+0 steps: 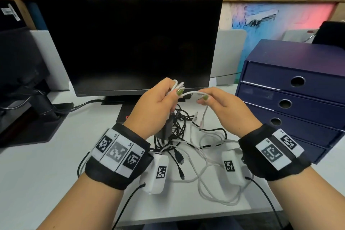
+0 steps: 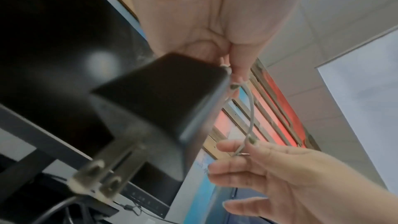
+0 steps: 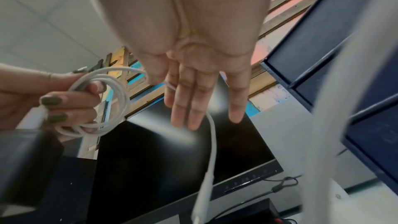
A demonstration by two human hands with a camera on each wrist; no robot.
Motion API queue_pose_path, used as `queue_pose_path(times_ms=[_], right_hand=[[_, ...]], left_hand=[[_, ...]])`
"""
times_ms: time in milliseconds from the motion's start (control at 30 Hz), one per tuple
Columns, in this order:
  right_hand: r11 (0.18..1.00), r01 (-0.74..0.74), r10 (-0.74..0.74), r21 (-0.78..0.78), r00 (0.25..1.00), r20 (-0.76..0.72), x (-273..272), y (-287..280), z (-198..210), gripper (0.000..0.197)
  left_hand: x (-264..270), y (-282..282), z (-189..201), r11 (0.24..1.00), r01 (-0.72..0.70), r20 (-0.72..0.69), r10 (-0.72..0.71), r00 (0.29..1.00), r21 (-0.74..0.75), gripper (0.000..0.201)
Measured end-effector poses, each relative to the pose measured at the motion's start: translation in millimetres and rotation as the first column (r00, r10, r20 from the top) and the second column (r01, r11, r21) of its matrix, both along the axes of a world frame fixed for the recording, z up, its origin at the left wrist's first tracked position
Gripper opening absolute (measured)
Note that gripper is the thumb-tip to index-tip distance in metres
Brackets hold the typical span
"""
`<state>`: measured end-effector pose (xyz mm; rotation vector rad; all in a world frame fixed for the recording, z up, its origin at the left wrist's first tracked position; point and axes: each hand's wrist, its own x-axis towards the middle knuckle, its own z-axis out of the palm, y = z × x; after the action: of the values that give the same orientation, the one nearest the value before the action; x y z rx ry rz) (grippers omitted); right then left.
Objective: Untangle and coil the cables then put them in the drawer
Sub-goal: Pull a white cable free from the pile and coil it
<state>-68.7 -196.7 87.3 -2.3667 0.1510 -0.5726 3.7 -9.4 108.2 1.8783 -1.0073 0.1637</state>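
My left hand grips a small coil of white cable above the desk, with a black charger plug hanging under the palm. In the right wrist view the coil loops round the left fingers. My right hand pinches the same cable's free run between thumb and forefinger, its other fingers straight. The cable's tail hangs down from the pinch and ends in a connector. A tangle of black and white cables lies on the desk below both hands. The blue drawer unit at right has all its drawers closed.
A dark monitor stands right behind my hands on the white desk. Another monitor's base and black cables sit at the left. The drawer unit stands at the desk's right edge, close to my right wrist.
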Motion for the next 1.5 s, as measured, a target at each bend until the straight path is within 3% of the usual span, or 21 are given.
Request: queue_pose_path(times_ms=[133, 300, 600, 733, 800, 900, 1000, 1067, 1167, 1233, 1400, 1500], right_hand=[[1.000, 0.021, -0.019, -0.017, 0.997, 0.081, 0, 3, 7, 0.022], [0.995, 0.104, -0.104, 0.007, 0.974, 0.203, 2, 11, 11, 0.027], [0.998, 0.067, -0.064, -0.020, 0.987, 0.149, 9, 26, 0, 0.025], [0.993, -0.034, 0.021, 0.110, 0.993, 0.119, 8, 36, -7, 0.020], [0.985, -0.046, 0.039, 0.163, 0.998, 0.050, 7, 44, -12, 0.011], [0.992, -0.067, 0.076, 0.106, 0.994, -0.079, 6, 54, -19, 0.021], [0.990, -0.126, 0.135, 0.065, 0.978, -0.162, -1, 62, -18, 0.024], [0.981, -0.148, 0.121, -0.124, 0.971, -0.204, -5, 62, -15, 0.022], [0.891, -0.173, 0.065, -0.419, 0.963, -0.260, -13, 58, -8, 0.026], [0.845, -0.197, 0.068, -0.498, 0.961, -0.267, -20, 59, 0, 0.025], [0.830, -0.155, 0.122, -0.536, 0.988, -0.098, -34, 59, 21, 0.020], [0.909, -0.178, 0.218, -0.378, 0.974, 0.066, -41, 55, 38, 0.009]], left_hand=[[0, 1, -3, 0.987, 0.133, -0.194, -0.149, 0.970, -0.090, 0.026], [-7, 1, -7, 0.968, 0.214, -0.312, -0.245, 0.918, -0.131, 0.028], [-10, -2, -14, 0.891, 0.232, -0.466, -0.408, 0.785, -0.389, 0.030], [-16, -4, -10, 0.837, 0.232, -0.486, -0.489, 0.724, -0.496, 0.028], [-17, -4, -9, 0.819, 0.229, -0.476, -0.506, 0.719, -0.526, 0.027], [-17, -4, -7, 0.801, 0.201, -0.475, -0.514, 0.714, -0.564, 0.028], [-17, -5, -8, 0.823, 0.158, -0.463, -0.454, 0.761, -0.546, 0.027], [-16, -5, -11, 0.861, 0.134, -0.423, -0.370, 0.827, -0.490, 0.027], [-16, -5, -14, 0.912, 0.100, -0.365, -0.257, 0.895, -0.398, 0.028], [-16, -6, -16, 0.937, 0.074, -0.317, -0.189, 0.929, -0.341, 0.029], [-13, -7, -13, 0.972, 0.042, -0.202, -0.090, 0.975, -0.231, 0.027], [-14, -6, -13, 0.985, 0.075, -0.156, -0.100, 0.983, -0.156, 0.024]])
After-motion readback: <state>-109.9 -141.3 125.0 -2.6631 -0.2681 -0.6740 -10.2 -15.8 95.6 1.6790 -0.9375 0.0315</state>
